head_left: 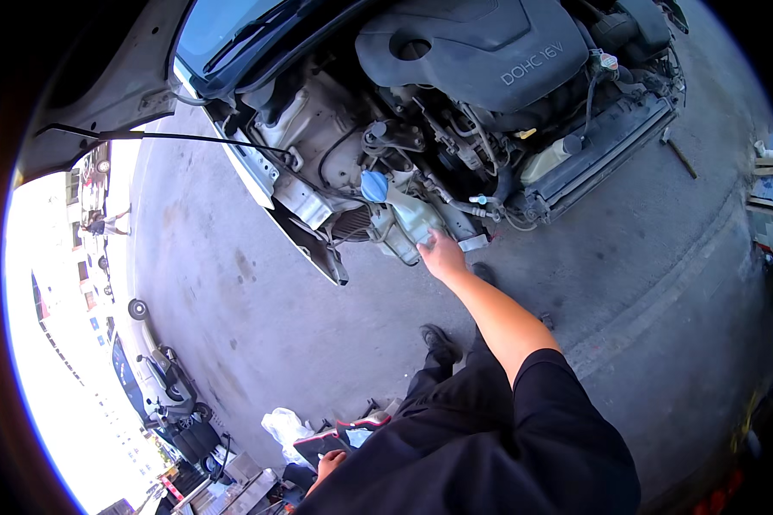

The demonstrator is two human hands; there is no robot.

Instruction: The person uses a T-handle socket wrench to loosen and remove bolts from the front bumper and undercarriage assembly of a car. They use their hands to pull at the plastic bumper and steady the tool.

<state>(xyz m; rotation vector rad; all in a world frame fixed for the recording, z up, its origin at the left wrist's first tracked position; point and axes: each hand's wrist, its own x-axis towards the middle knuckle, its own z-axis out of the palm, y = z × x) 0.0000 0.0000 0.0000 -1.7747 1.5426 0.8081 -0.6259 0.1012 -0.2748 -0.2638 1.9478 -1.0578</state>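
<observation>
My right hand (444, 257) reaches into the open front corner of a car. Its fingers are closed on the lower edge of a translucent white washer fluid reservoir (414, 216), with the thumb on the near side. A blue cap (374, 186) tops the tilted neck of this reservoir. Low in the view, my left hand (330, 464) is at my side with its fingers curled. It is close to a dark bag with red trim (322, 445); what it holds, if anything, is too small to make out.
The engine bay holds a large dark engine cover (481, 51) and a radiator (610, 154). A thin prop rod (206, 137) runs up to the raised hood (103, 94). A hammer-like tool (680, 154) lies on the grey ground. Parked scooters (176, 395) stand at left.
</observation>
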